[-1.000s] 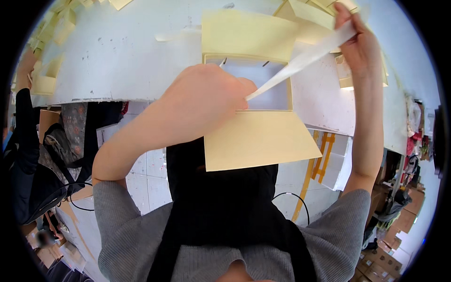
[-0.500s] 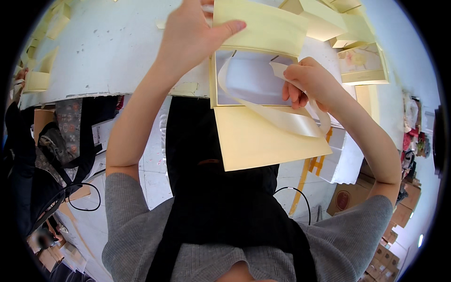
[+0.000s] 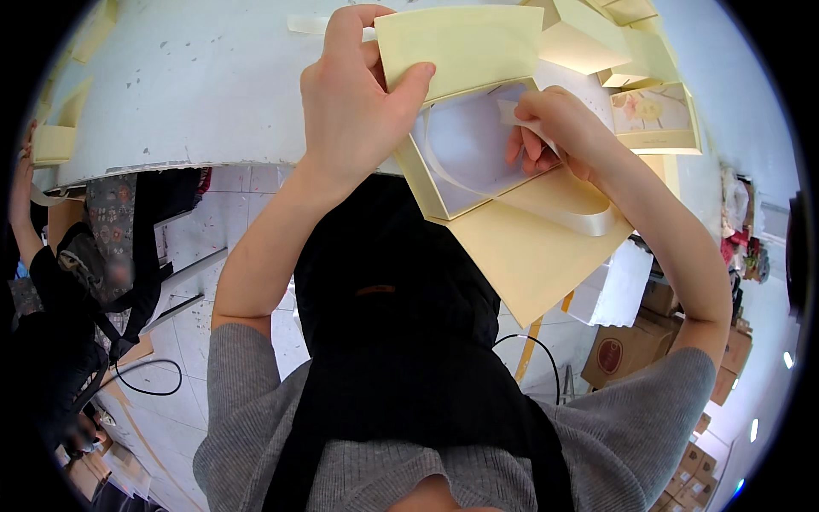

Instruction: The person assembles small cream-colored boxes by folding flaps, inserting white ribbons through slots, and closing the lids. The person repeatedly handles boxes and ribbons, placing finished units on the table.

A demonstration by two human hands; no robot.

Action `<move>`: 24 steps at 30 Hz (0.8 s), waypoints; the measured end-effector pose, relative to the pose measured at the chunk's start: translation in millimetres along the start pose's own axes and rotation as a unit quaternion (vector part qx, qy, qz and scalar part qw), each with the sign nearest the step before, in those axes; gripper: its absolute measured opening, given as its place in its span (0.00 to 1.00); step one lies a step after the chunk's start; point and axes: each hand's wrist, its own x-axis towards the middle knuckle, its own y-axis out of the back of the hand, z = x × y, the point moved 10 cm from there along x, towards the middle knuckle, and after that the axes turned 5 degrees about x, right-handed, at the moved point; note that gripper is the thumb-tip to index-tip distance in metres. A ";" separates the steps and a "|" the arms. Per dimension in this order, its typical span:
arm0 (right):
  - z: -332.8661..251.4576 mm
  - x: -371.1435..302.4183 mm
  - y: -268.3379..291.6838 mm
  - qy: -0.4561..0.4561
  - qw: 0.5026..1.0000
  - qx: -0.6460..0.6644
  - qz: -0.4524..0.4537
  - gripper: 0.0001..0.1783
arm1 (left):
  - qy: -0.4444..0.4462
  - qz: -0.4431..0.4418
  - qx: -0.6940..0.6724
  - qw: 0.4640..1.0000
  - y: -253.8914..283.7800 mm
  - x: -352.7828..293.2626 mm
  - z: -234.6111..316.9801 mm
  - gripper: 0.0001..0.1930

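The step in hand looks to be working a white satin ribbon [image 3: 589, 220] at the wall of an open cream box [image 3: 418, 177], which sits just above the middle of the view, toward 12 o'clock, turned askew at the table [image 3: 213, 94] edge; whether the ribbon passes through that wall cannot be told. One run of ribbon bows inside the box along its 9 o'clock side, and a loop droops over the near flap [image 3: 529, 247], which points toward 5 o'clock. The next move seems to call for the box held steady and the ribbon drawn smoothly, without a twist. The left hand [image 3: 354, 115] is at the 11 o'clock corner, its thumb laid across the face of the far flap [image 3: 461, 47] and its fingers behind the edge, pinching it. The right hand [image 3: 563, 136] comes in over the 3 o'clock side, wrist bent, thumb and forefinger seeming to pinch the ribbon's end while the other fingers curl into the box. The left forearm rises from 7 o'clock, the right from 4 o'clock, its elbow out wide
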 end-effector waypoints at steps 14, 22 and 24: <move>-7.4 4.3 -7.9 0.042 0.998 0.027 0.029 0.22 | -0.015 0.019 -0.040 0.999 -1.1 -8.0 3.1 0.23; 0.9 4.8 -5.7 0.007 0.998 0.034 0.061 0.21 | -0.015 0.027 -0.059 0.998 -2.7 -10.3 0.1 0.23; 3.6 6.8 -5.0 0.000 0.998 0.028 0.048 0.18 | -0.017 0.035 -0.070 0.997 -3.7 -11.5 -1.2 0.23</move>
